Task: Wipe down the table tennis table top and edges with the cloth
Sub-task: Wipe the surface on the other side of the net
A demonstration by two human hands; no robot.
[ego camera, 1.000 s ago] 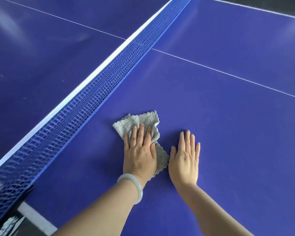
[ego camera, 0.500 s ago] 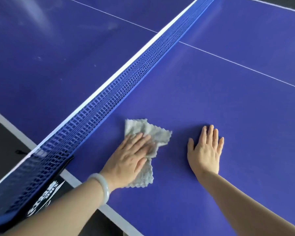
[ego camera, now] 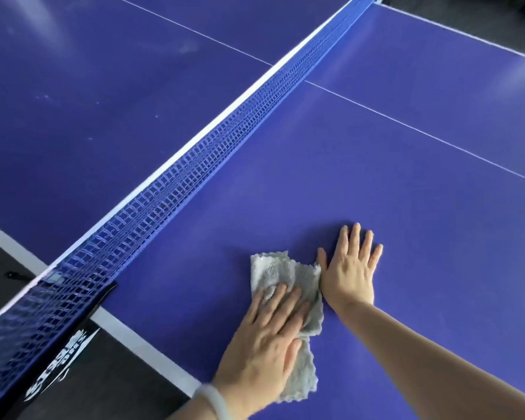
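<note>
Cloth (ego camera: 285, 277) lies crumpled on the blue bench (ego camera: 406, 207) near its side edge, pressed under the left hand (ego camera: 264, 338), its fingers (ego camera: 288, 301) straight and close together. The right hand (ego camera: 349, 274) rests flat beside it, fingers slightly spread. Crumpled so, the cloth may slide out and skip patches.

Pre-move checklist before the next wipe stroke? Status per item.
1. Left hand flat on cloth: ok.
2. Cloth spread smooth: not ok, rumpled under the hand.
3. Right hand clear of cloth: not ok, cloth meets its thumb side.
4. Net clear of cloth: ok, apart to the left.
5. White edge line already wiped: cannot tell.
</note>
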